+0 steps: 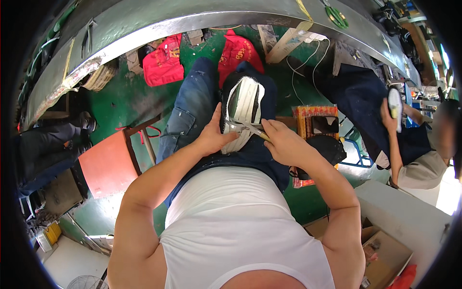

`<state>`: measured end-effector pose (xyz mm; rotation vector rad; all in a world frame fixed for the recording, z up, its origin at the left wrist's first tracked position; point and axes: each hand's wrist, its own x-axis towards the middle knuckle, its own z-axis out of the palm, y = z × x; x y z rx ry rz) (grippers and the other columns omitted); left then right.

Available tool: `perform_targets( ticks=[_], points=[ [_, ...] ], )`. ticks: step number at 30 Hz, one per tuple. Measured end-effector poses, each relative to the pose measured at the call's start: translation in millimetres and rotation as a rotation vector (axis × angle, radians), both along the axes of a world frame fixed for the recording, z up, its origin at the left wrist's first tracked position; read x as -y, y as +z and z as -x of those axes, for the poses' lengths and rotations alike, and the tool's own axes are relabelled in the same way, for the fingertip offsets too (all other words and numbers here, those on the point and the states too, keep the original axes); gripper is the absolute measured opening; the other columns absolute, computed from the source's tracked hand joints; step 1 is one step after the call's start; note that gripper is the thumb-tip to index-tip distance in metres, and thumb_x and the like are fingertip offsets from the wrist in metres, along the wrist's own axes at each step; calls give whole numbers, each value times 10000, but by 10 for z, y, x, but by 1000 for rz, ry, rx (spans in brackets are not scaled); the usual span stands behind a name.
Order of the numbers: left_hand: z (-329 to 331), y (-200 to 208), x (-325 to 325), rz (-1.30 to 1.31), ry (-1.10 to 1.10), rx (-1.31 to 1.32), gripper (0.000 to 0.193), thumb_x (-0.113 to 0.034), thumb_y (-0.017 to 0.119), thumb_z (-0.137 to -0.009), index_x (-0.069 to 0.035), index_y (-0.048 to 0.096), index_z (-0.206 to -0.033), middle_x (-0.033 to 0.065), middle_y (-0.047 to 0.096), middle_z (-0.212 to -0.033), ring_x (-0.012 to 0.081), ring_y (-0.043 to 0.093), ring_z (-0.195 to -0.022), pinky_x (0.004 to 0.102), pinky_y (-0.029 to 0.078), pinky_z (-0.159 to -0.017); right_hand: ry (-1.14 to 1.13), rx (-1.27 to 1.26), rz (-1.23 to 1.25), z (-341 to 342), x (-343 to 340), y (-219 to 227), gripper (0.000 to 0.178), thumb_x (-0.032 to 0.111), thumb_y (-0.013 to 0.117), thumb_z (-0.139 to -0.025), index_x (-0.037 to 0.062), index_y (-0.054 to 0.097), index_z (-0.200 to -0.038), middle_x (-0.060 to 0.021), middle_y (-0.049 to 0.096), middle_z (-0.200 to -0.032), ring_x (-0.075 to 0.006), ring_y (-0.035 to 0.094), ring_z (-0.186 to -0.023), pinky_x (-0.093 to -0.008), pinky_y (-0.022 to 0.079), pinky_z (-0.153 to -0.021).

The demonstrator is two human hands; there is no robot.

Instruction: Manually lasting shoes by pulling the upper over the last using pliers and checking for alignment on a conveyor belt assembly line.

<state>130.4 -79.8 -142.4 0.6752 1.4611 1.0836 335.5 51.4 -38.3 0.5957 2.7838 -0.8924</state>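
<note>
A partly made shoe (246, 102) lies across my lap, toe end pointing away from me. Its upward side is whitish and ribbed, with a dark strip along the left. My left hand (211, 137) grips its left edge near the lower end, thumb lying over the top. In my right hand (285, 139) is a pair of metal pincers (254, 129) with a yellowish handle. The pincers' head lies over the shoe, close to my left thumb. My right fingers are wrapped round the handle, and the shoe's lower end is partly hidden by my hands.
A metal-edged workbench (202, 21) curves across the far side, with green-handled scissors (337, 17) and pliers (88, 37) on it. Red cloths (164, 62) hang below. An orange-topped stool (108, 164) stands left. Another person (423, 159) at right holds a shoe (395, 108).
</note>
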Motion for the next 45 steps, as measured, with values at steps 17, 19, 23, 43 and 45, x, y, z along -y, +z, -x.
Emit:
perform_targets(
  ticks=[17, 19, 23, 43, 45],
  points=[
    [-71, -243, -12, -12, 242, 411, 811, -301, 573, -954, 32, 137, -1551, 196, 312, -1557, 271, 393, -1383, 331, 326, -1132, 337, 826, 26, 1029, -410, 687, 257, 65, 526, -809, -69, 709, -931, -240, 699, -901, -373, 691, -868, -440, 534, -742],
    [-67, -1, -34, -27, 310, 607, 738, -345, 495, -992, 6, 168, -1553, 156, 318, -1561, 262, 403, -1377, 354, 341, -1127, 318, 790, 67, 971, -445, 483, 310, 209, 592, -928, -91, 663, -949, -259, 676, -893, -403, 669, -879, -458, 523, -788],
    [-53, 49, -182, 119, 526, 750, 662, -501, 343, -1042, -24, 345, -1502, 129, 469, -1460, 270, 523, -1279, 409, 437, -1066, 229, 543, 117, 752, -477, -50, 295, 205, 607, -920, -62, 620, -1047, -272, 669, -898, -434, 654, -911, -484, 514, -812],
    [-56, -395, -463, 179, 314, -579, 552, -373, 265, -1051, -10, 515, -1384, 305, 583, -1260, 472, 543, -1184, 474, 427, -1028, -12, 230, 32, 360, -362, -308, 256, 170, 612, -870, -40, 589, -1015, -240, 662, -931, -430, 654, -876, -493, 521, -804],
    [-61, -397, -439, 152, 322, -594, 547, -371, 273, -1051, -17, 495, -1404, 306, 583, -1259, 473, 545, -1181, 472, 428, -1029, 21, 159, -48, 332, -350, -489, 263, 153, 604, -869, -55, 578, -1029, -247, 660, -952, -436, 653, -875, -490, 523, -803]
  ],
)
